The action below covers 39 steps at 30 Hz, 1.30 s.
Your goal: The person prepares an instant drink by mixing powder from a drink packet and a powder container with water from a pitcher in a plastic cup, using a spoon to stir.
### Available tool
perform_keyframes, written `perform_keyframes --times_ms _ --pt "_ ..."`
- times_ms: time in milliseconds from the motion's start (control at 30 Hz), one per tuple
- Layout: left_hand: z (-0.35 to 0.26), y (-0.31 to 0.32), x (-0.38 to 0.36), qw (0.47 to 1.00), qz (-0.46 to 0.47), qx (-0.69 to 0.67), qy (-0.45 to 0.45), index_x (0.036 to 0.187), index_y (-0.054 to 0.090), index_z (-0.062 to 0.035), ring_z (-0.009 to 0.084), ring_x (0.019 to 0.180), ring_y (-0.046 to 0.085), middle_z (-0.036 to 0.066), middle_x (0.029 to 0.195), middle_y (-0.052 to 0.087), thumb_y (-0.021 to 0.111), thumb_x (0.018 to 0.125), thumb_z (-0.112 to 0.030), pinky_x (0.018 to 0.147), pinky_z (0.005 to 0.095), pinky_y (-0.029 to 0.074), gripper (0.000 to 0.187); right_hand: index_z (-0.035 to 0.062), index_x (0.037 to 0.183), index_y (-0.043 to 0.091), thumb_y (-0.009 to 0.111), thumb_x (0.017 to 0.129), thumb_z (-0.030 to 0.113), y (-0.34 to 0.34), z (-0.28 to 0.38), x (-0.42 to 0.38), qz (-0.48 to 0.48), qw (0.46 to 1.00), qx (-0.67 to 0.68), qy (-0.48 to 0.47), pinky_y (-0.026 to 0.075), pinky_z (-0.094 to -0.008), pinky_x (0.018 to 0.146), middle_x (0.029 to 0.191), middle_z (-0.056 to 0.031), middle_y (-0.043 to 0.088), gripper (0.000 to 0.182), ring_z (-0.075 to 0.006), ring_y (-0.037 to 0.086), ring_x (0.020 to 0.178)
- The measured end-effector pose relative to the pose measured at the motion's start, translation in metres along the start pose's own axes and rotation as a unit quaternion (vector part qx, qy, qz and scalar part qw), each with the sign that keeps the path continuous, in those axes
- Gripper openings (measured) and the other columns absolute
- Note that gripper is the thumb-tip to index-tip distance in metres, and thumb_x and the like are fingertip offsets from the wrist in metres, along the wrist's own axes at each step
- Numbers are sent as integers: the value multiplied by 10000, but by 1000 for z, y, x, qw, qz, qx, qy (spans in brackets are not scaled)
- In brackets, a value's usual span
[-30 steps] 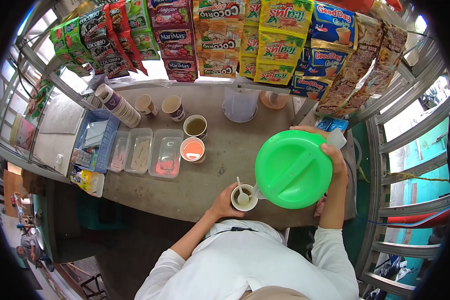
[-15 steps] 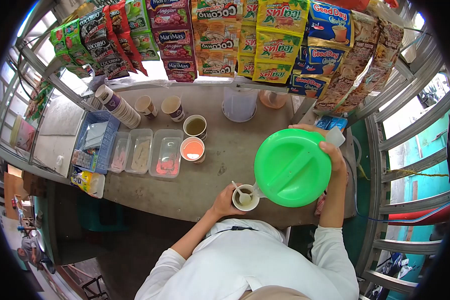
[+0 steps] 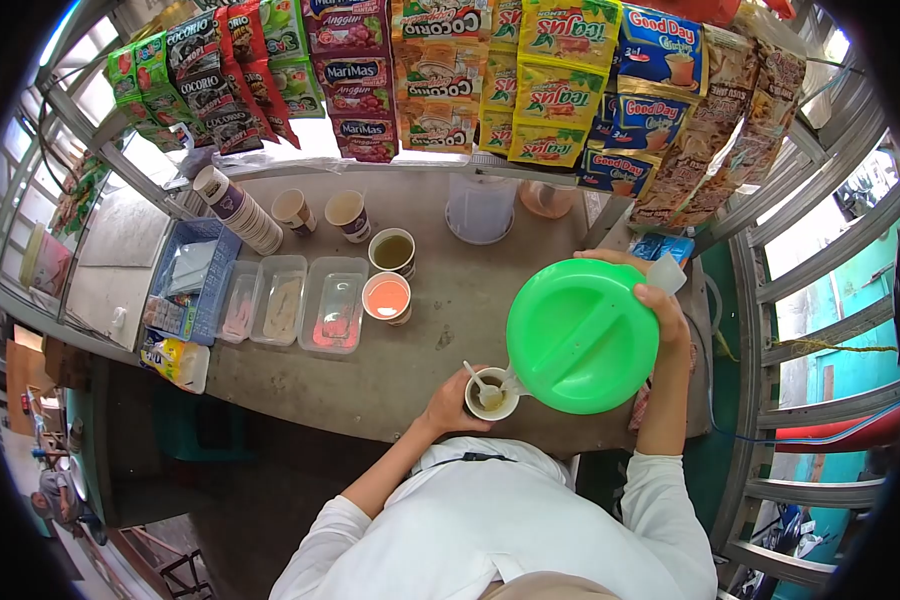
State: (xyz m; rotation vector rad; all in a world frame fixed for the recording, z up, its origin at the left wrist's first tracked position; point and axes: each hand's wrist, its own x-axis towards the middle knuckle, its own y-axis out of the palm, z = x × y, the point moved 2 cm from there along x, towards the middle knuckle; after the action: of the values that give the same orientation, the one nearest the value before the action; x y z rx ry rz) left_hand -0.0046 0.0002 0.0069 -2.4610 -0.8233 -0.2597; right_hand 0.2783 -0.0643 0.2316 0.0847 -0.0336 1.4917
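My left hand is wrapped round a white paper cup near the table's front edge. A white plastic spoon leans inside it, in a dull yellowish liquid. In my right hand is a pitcher with a round green lid, held by its handle on the right. The pitcher's clear spout is at the cup's right rim. Further back stand a cup of orange-pink drink and a cup of dark greenish drink.
Two more paper cups and a cup stack stand at the back left. Clear plastic containers sit beside a blue basket. A clear container is at the back, beneath hanging drink sachets.
The pitcher has shifted very slightly left, with its spout still at the cup. Both hands keep their holds.
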Motion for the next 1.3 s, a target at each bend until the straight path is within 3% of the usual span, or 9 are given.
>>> perform_keyframes --times_ms 300,700,800,1300 --pt "9 3 -4 999 -26 33 27 1282 433 -54 324 999 638 145 1179 597 927 487 -285 847 390 530 965 -67 1327 474 520 803 454 -4 -4 0 1 1000 9 -2 431 -353 976 1245 -191 587 740 -257 577 1135" --pt "5 1 -3 1000 -14 16 2 1287 455 -43 319 1018 634 149 1188 602 925 486 -273 858 389 530 956 -73 1329 467 511 804 443 -1 -2 1 0 1000 2 -1 426 -356 984 1250 -195 584 738 -261 571 1146" --pt "2 0 0 998 -30 46 32 1285 462 -38 316 1023 634 147 1185 606 921 490 -264 860 386 530 946 -75 1331 463 508 805 443 -2 1 1 10 1000 -10 4 425 -356 984 1250 -197 583 740 -262 569 1148" --pt "4 0 -1 999 7 -3 -36 1206 569 -48 323 1059 614 149 1224 585 907 488 -254 899 389 512 820 -77 1327 468 520 801 445 -5 -5 1 5 1000 15 3 431 -346 975 1239 -191 590 743 -255 577 1136"
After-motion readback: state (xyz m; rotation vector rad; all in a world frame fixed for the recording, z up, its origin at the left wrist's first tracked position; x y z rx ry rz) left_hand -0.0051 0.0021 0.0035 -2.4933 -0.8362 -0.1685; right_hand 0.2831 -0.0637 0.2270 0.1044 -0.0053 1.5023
